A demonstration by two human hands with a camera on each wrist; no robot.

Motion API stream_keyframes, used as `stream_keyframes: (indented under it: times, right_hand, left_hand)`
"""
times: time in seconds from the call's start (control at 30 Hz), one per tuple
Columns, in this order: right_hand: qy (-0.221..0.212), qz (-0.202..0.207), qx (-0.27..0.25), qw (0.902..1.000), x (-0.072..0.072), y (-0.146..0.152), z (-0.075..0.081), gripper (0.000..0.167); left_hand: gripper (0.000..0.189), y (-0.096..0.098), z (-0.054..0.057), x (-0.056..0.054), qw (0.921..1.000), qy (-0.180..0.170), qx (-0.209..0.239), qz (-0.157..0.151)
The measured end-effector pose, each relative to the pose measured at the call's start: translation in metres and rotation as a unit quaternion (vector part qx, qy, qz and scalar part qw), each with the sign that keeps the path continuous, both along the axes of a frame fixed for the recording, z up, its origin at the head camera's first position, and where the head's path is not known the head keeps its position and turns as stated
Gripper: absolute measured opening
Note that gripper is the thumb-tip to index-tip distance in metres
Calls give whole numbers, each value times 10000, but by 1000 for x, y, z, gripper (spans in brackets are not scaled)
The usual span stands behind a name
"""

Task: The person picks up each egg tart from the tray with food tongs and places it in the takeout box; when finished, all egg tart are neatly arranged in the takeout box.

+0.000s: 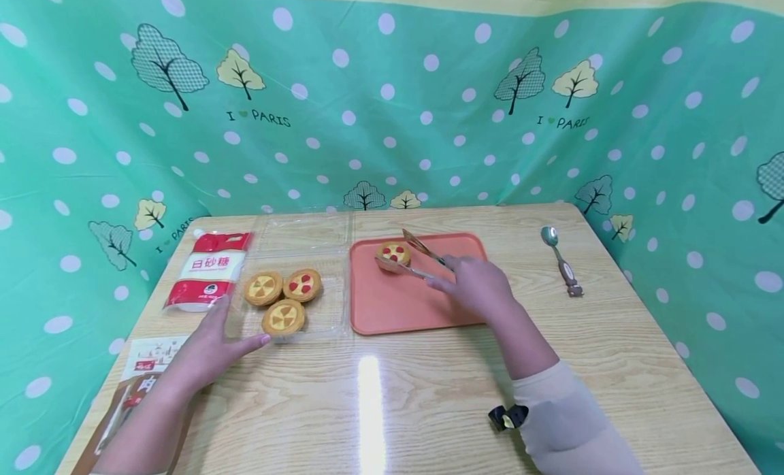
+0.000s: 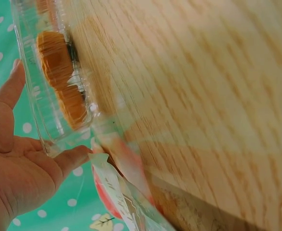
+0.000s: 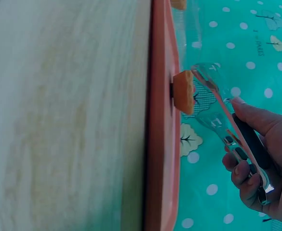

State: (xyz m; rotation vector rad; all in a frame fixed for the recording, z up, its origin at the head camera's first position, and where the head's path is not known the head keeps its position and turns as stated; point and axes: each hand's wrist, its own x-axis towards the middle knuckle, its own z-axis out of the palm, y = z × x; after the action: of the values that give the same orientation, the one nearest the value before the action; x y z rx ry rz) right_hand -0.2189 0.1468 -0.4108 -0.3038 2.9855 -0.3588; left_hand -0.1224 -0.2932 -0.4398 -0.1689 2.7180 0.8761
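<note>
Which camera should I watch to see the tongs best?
The right wrist view: the tongs look larger there, both arms apart, with the right hand plainly gripping them. The head view shows them smaller, from above, ends near the tart on the tray, handles mostly hidden. The left wrist view lacks them.

From here, tongs [image 1: 422, 246] mid-frame look like shiny metal, tray [image 1: 404, 312] smooth matt plastic. Clear box [image 1: 327, 305] left of centre: glossy thin plastic. Bench [image 1: 441, 393]: wood-grain, glare bottom centre. Backdrop [image 1: 367, 141]: creased cloth.
</note>
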Motion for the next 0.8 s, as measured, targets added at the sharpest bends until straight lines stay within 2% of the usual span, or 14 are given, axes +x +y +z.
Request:
stream_keyframes:
  times: [0.37, 0.8]
  right_hand:
    - [4, 142, 208, 9997, -5, -2, -15, 77]
    - [149, 224, 371, 9989, -5, -9, -18, 70]
  left_hand:
    - [126, 1, 1, 0, 10000, -19, -34, 25]
    - [127, 1, 0, 1, 10000, 18, 14, 25]
